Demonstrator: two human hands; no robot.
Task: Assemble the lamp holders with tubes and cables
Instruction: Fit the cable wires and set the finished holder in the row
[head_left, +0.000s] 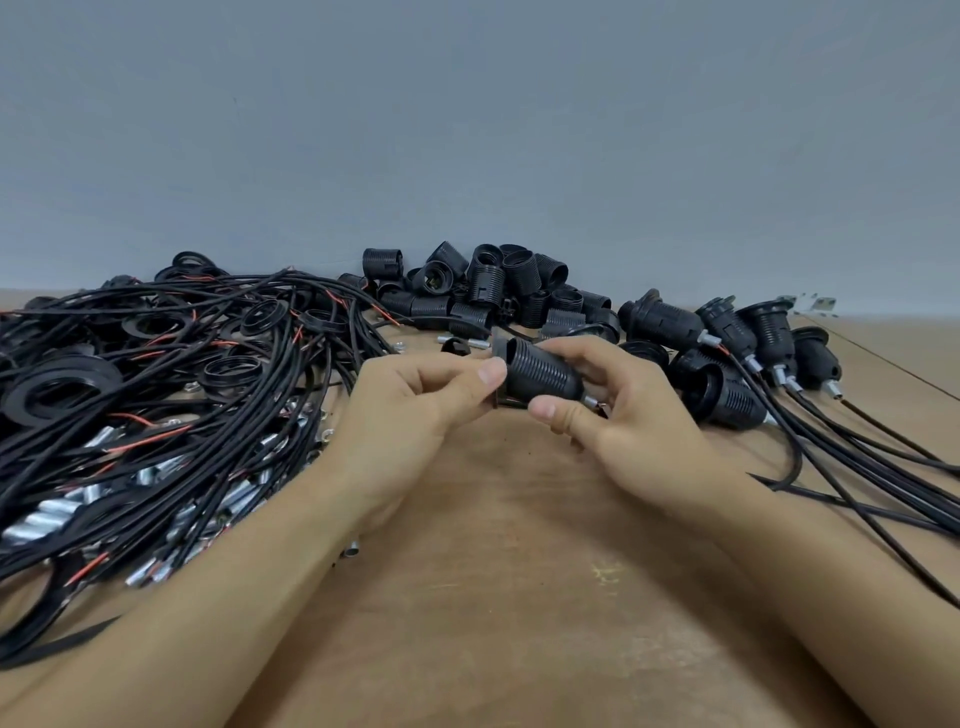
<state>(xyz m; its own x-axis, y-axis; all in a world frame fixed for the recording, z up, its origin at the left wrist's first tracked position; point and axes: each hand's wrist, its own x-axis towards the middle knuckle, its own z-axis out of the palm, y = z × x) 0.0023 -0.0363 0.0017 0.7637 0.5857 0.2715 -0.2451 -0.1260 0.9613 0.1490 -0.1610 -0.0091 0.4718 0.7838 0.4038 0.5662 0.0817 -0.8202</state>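
A black ribbed lamp holder (543, 376) with a short metal tube at its narrow end lies sideways above the wooden counter (519, 571), held between both hands. The left hand (410, 410) pinches its wide end; the right hand (623, 415) curls fingers and thumb around its body

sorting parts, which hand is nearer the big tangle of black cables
Left. The left hand sits right beside the cable tangle on its near edge, pinching the lamp holder. The right hand grips the holder's other side, farther from the tangle.
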